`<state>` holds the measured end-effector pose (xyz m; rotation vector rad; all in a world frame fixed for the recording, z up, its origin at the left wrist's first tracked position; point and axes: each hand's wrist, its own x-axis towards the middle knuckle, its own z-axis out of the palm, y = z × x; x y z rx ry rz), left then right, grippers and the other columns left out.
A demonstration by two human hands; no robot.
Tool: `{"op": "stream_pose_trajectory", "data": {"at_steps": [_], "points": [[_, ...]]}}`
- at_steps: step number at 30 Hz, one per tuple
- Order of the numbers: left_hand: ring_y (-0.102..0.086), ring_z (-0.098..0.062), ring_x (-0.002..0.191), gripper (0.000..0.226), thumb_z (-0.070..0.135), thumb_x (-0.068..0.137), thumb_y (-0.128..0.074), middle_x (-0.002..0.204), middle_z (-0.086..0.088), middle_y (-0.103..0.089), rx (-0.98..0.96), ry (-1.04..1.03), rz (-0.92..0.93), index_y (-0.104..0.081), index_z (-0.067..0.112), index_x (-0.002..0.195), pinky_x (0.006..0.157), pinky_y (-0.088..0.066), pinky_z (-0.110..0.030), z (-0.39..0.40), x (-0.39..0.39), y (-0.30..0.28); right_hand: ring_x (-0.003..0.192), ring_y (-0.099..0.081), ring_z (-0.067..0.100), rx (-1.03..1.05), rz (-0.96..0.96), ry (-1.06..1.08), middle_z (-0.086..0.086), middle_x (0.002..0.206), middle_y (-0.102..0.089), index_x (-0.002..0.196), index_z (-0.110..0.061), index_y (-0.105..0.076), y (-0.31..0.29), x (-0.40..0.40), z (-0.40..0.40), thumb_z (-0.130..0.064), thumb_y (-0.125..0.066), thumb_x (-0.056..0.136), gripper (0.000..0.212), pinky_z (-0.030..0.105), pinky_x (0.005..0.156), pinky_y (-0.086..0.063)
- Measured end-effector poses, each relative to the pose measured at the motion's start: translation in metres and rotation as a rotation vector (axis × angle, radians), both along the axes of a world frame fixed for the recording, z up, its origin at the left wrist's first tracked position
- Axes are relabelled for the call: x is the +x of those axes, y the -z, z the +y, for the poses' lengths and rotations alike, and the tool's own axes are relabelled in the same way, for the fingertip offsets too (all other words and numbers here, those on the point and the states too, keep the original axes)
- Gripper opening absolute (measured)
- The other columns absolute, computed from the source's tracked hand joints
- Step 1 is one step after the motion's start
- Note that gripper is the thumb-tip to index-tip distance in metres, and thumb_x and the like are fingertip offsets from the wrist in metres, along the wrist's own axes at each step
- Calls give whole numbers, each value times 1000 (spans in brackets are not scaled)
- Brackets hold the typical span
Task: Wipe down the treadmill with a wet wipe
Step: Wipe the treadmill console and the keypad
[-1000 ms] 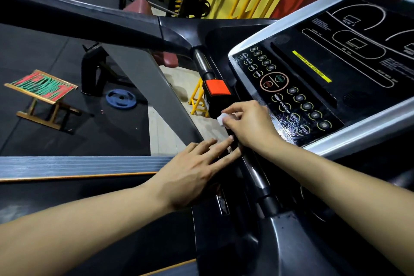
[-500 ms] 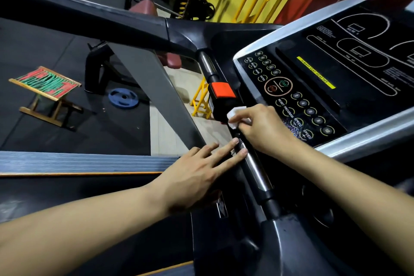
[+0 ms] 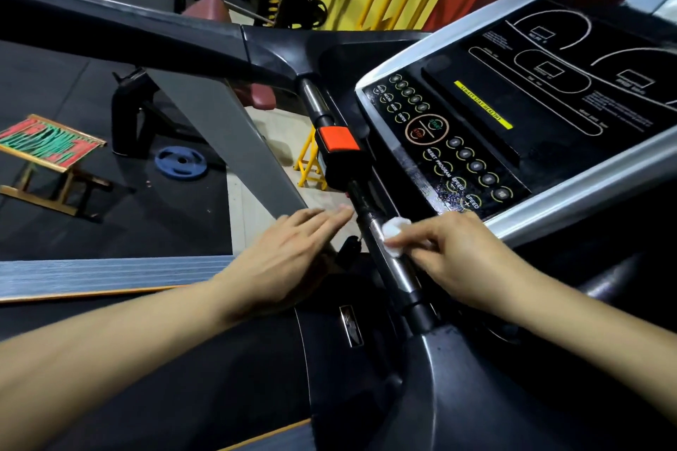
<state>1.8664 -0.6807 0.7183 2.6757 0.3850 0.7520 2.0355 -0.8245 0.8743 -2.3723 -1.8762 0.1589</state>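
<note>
Gym floor's dark rubber, with a blue weight plate and a woven stool out at 9 o'clock. On the treadmill, the right hand pinches a balled wet wipe against the silver handlebar, just below the orange button. Left hand lies flat, fingers straight, holding nothing, beside the bar.

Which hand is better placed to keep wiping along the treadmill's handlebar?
The right hand. It already pinches the wet wipe against the metal handlebar. The left hand lies flat with straight fingers on the black housing beside the bar, holding nothing.
</note>
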Motion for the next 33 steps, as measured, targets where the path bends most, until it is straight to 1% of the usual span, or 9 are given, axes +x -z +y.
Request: {"op": "stream_pose_trajectory", "data": {"at_steps": [2,4,7,10,14,20,24,30,33], "points": [[-26,-23,152,75,37,93,-18,172,6,-6,53,14,45,-1,24,165,115,-37,-44,7,7,-4,65,-56,-20,-80,-2,26,-18,79,-75,107,-36,-79,-1,-6,-22,-8,-72,88,34,-2,70,-36],[-18,-25,156,76,33,91,-16,172,9,5,92,25,92,5,28,164,116,-34,-43,13,18,-10,72,-60,-12,-95,-63,-30,-8,95,-77,115,-36,-76,3,-8,-28,-11,-71,89,37,2,75,-39],[-14,-26,157,77,23,94,-32,171,9,1,87,21,156,1,29,164,120,-29,-42,19,31,-18,83,-65,17,-19,-120,-166,-7,91,-69,112,-35,-72,15,-6,-5,-18,-63,94,27,38,82,-53],[-15,-26,157,79,23,87,-22,171,8,1,68,10,176,-4,32,163,120,-28,-41,25,30,-23,86,-62,32,-43,-212,-211,-2,95,-62,101,-31,-64,20,-8,23,-18,-54,94,18,45,76,-53],[-14,-27,156,96,-4,87,-37,171,11,6,53,11,205,4,41,161,116,-31,-42,32,24,-23,106,-61,29,-99,-362,-254,3,122,-57,119,-22,-67,20,-22,-4,-16,-52,98,27,28,77,-45],[-20,-31,154,98,-2,78,-33,172,6,3,-1,58,192,-2,38,163,121,-27,-47,29,25,-20,141,-38,22,-298,-456,-364,6,146,-48,122,-19,-66,15,-39,-16,-15,-41,101,33,37,105,-45],[-26,-33,152,102,-2,73,-33,172,11,0,19,80,174,-6,40,163,117,-35,-50,37,27,-16,145,-32,25,-269,-549,-354,10,148,-47,130,-10,-61,33,-33,29,-11,-37,103,36,31,118,-25],[-20,-29,153,104,-11,80,-35,171,11,7,-49,54,176,1,42,162,122,-26,-44,33,26,-19,106,-66,28,-156,-291,-257,6,114,-66,90,-16,-72,28,-32,-39,-14,-55,84,18,45,76,-57],[-21,-26,151,106,-14,79,-37,171,9,11,-94,61,157,1,40,161,119,-17,-29,28,26,-18,112,-67,29,-6,-74,-140,3,124,-66,117,-26,-63,24,-25,-57,-18,-54,83,36,48,82,-58]]}}
